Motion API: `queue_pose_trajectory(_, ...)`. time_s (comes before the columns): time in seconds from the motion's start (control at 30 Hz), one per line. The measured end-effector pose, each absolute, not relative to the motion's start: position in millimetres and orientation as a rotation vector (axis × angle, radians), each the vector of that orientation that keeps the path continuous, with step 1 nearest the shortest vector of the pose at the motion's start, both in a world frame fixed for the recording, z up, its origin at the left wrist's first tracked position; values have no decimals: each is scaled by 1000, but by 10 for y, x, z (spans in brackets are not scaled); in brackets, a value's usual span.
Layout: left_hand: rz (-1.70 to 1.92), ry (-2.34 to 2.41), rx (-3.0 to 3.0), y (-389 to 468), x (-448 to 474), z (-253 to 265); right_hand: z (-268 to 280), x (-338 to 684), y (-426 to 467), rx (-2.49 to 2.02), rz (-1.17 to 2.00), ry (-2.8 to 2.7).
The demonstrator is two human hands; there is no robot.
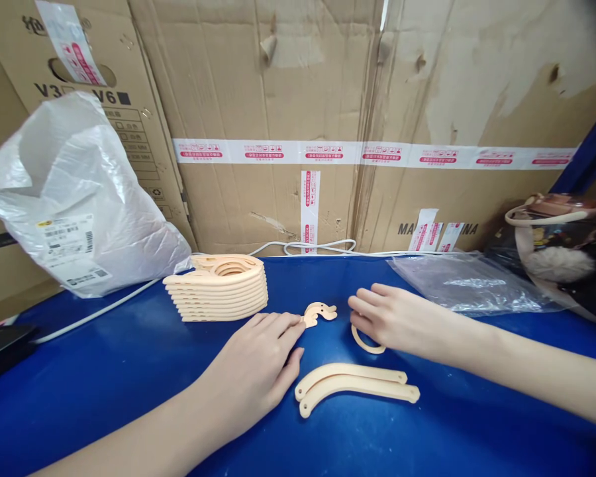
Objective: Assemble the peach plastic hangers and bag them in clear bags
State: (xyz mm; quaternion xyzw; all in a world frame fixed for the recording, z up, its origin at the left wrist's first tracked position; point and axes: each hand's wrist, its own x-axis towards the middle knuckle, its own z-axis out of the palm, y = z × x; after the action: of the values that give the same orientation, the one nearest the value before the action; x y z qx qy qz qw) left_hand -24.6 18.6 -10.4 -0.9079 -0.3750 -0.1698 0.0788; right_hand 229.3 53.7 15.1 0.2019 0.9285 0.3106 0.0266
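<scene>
My left hand [265,351] lies palm down on the blue table, its fingers stretched out and the thumb apart. Its fingertips touch the end of a small cream hook-shaped piece [322,309] with small dark holes. To the right, the curled fingers of my right hand [380,315] close on a cream ring [366,344]; they hide its upper part. Between my forearms lie two curved cream arms [355,387], side by side, with holes at their ends. Beyond my left hand is a neat stack of cream curved pieces [218,291].
A white plastic bag with labels [79,205] stands at the left, near a dark flat object [4,351]. Clear plastic [471,281] lies at the right beside a dark bag with a pompom [559,264]. A white cable [322,246] runs along the cardboard [258,205] behind.
</scene>
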Motion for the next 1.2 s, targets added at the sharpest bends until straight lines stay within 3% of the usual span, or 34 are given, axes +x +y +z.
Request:
queue_pose_trajectory(0.1, -490, -1103, -2699, 171, -231, -79, 152, 2342, 537, 559, 983, 2922)
queue_pose_trajectory(0.2, -608, -1041, -2704, 117, -184, -14, 189, 2373, 585, 841, 604, 3206)
queue_pose_trajectory(0.27, -707, -1011, -2778, 61, -123, 36, 156, 2343, 612, 1199, -53, 3390)
queue_pose_trajectory(0.37, -702, -986, -2866, -9, -6, 74, 18, 2227, 631, 1505, -1336, 3283)
queue_pose_trajectory(0.47, -591, -972, -2855, -18, 78, 50, -108, 2112, 645, 1552, -2008, 2999)
queue_pose_trajectory(0.67, -630, -990, -2950, 48, 42, -82, -127, 2097, 656, 1630, -2214, 2850)
queue_pose_trajectory(0.9, -789, -1058, -3090, 32, 7, -97, -116, 2092, 613, 1482, -2188, 2909)
queue_pose_trajectory(1.0, -1092, -1301, -3160, 40, 0, -15, -114, 2096, 608, 1463, -2213, 2915)
queue_pose_trajectory(1.2, -2061, -2070, -3203, 168, -69, 161, -110, 2114, 619, 1526, -2217, 2900)
